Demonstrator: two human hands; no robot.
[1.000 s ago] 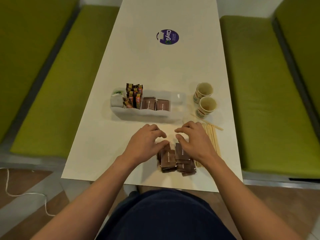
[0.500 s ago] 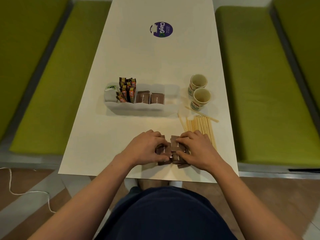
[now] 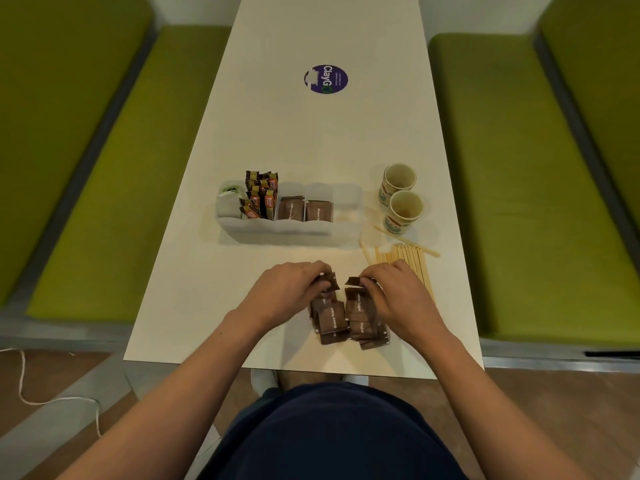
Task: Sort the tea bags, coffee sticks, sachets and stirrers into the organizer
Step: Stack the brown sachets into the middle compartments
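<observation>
1. Person seated at near end of long white table [image 3: 311, 140], both bare forearms reaching forward over it.
2. Left hand [image 3: 291, 292]: fingers curled, tips pinching one brown sachet, the left-hand sachet [image 3: 329, 282], at the far edge of the pile.
3. Right hand [image 3: 394, 296]: fingers curled, thumb and fingertips pinching another brown sachet, the right-hand sachet [image 3: 353, 281]. Small gap between the two pinched sachets.
4. Can't tell if either pinched sachet is lifted clear of the pile.
5. Sachet pile [image 3: 334, 320]: loose brown sachets overlapping on the table between the hands, close to the near edge, outside the organizer.
6. Organizer [image 3: 287, 228]: white, compartmented, lies crosswise mid-table, beyond the hands and apart from them.
7. Leftmost compartment: tea bags [image 3: 228, 199], white with a green tag.
8. Next compartment: coffee sticks [image 3: 263, 199], brown and orange, standing upright, some leaning.
9. Next two compartments: sorted sachets [image 3: 292, 209], brown, standing on edge.
10. Rightmost compartment: contents too pale to make out.
11. Stirrers [image 3: 412, 261]: wooden, lying flat on the table right of the organizer, partly under the right hand, a few splayed out.
12. Two paper cups [image 3: 403, 209], upright, side by side, just beyond the stirrers.
13. Round purple sticker [image 3: 326, 79] farther up the table.
14. Green benches [image 3: 114, 168] along both sides.
</observation>
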